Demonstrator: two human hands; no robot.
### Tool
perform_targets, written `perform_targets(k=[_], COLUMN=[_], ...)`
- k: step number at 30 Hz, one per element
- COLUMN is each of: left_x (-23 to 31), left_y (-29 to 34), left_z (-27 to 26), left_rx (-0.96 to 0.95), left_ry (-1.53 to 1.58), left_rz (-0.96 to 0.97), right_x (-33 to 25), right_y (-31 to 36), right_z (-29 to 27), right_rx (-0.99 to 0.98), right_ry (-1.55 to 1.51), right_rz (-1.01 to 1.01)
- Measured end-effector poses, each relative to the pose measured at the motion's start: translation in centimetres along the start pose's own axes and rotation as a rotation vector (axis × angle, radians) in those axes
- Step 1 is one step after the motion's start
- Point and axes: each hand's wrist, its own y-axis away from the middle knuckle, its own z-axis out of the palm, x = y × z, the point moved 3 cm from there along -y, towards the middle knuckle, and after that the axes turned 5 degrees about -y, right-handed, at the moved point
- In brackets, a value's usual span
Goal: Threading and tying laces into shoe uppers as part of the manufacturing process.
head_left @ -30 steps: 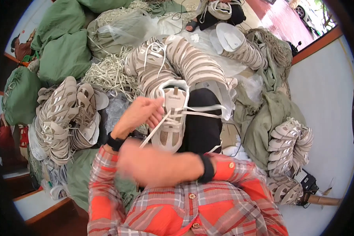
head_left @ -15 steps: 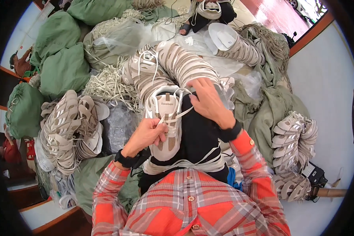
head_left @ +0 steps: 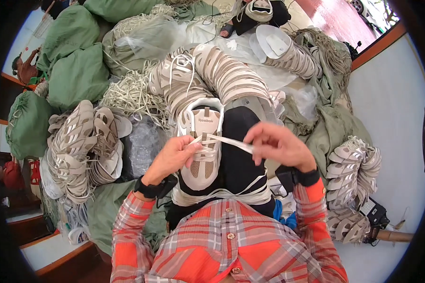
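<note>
A beige and white shoe upper [head_left: 204, 177] lies on my black-clad lap with its toe toward me. A flat cream shoelace [head_left: 233, 142] runs through its eyelets below the tongue. My left hand [head_left: 177, 154] is closed at the shoe's left edge, pinching a part of the lace there. Out to the right, my right hand [head_left: 279, 146] is closed on the other stretch of lace, which is drawn straight from the eyelets; the hand is slightly blurred. Several more laces [head_left: 222, 195] lie across my thighs.
Long stacks of nested shoe uppers [head_left: 233, 75] curve away beyond my knees. More stacked uppers lie at the left [head_left: 78, 155] and right [head_left: 349, 165]. A heap of loose laces [head_left: 132, 96] and green sacks [head_left: 78, 75] sit at the far left. Another person's foot [head_left: 226, 30] shows at the top.
My right hand has moved from beside the tongue down and to the right, drawing the loose lace loop straight. The left hand stays at the shoe's edge.
</note>
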Motion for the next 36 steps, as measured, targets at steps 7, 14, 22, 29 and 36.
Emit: perform_targets(k=[7, 14, 22, 29, 36], left_x=[-0.3, -4.6, -6.6, -5.0, 0.2], left_y=[3.1, 9.0, 12.0, 11.6, 1.6], left_z=[-6.9, -18.2, -23.0, -19.3, 1.7], left_rx=[0.529, 1.067, 0.897, 0.851, 0.22], left_ry=[-0.683, -0.813, -0.966, -1.549, 0.17], left_rz=[0.238, 0.241, 0.245, 0.406, 0.072], right_x=[4.3, 4.4, 4.9, 6.5, 7.5], right_y=[-2.9, -7.4, -7.4, -7.8, -7.3], right_z=[2.6, 4.2, 2.6, 4.0, 5.7], right_rx=[0.063, 0.556, 0.461, 0.262, 0.39], right_ry=[0.468, 0.682, 0.344, 0.555, 0.839], right_rz=[0.04, -0.378, -0.276, -0.22, -0.317])
